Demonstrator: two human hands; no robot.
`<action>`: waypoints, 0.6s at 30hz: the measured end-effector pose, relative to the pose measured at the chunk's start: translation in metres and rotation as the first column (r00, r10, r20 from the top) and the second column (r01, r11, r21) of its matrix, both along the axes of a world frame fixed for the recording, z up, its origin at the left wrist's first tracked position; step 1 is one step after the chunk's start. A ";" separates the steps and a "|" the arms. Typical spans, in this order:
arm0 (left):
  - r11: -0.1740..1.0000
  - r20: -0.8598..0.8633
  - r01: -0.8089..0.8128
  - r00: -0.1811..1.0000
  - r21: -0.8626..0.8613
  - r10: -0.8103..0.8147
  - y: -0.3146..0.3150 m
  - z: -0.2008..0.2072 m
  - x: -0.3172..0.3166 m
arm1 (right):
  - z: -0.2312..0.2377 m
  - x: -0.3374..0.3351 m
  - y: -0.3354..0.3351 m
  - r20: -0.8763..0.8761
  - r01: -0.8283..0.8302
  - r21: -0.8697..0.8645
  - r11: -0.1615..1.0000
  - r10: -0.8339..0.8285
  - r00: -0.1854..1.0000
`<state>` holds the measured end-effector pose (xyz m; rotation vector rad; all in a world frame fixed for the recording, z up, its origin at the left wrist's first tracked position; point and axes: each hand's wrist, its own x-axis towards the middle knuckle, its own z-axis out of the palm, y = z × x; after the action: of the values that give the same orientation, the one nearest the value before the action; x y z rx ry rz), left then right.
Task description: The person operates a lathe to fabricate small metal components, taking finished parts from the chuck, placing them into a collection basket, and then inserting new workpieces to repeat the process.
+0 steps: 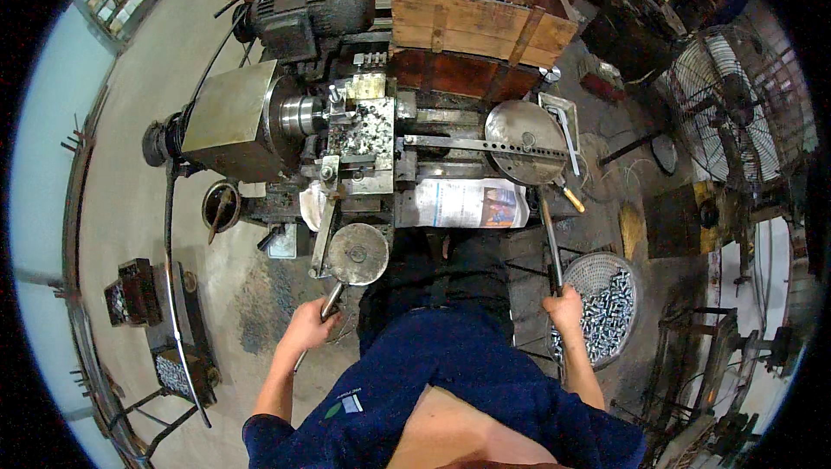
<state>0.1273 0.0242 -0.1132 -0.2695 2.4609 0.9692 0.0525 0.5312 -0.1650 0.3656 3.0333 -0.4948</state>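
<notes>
My left hand point(313, 324) is closed round a metal lever handle point(331, 298), just below a round metal disc point(358, 254) on the lathe's near side. On the right, my right hand point(564, 306) grips a long metal lever point(551, 240) that slants up toward a larger round plate point(525, 142). Between them stands the small lathe, with a shiny spindle chuck point(301, 114) on its left. Metal chips litter the cross slide point(363, 131). A printed paper sheet point(467, 202) lies along the front of the machine.
A basket point(597, 272) of small metal pieces sits beside my right hand. Behind the lathe are a motor point(322, 12) and a wooden crate point(459, 23) with metal parts inside. A large fan point(736, 106) stands at right; a dark bucket point(222, 206) is at left.
</notes>
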 end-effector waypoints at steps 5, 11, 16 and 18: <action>0.994 -0.002 -0.035 0.999 0.107 0.035 0.003 -0.001 -0.006 | 0.016 0.003 -0.028 0.074 0.088 -0.165 0.982 -0.077 0.994; 0.999 0.063 -0.050 0.997 0.017 0.048 0.001 -0.003 -0.005 | 0.008 -0.007 -0.018 0.116 0.042 -0.056 0.998 -0.035 0.993; 0.972 0.196 -0.037 0.981 0.233 -0.010 -0.014 0.006 -0.004 | 0.027 -0.042 0.033 0.236 0.022 0.257 0.966 -0.085 0.968; 0.906 0.259 -0.070 0.965 0.418 -0.044 -0.030 0.012 -0.009 | 0.029 -0.070 0.072 0.220 0.055 0.345 0.937 -0.138 0.966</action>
<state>0.1187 -0.0058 -0.1014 -0.2467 1.9511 1.3500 -0.0173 0.6034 -0.1360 0.5483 2.8615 0.0709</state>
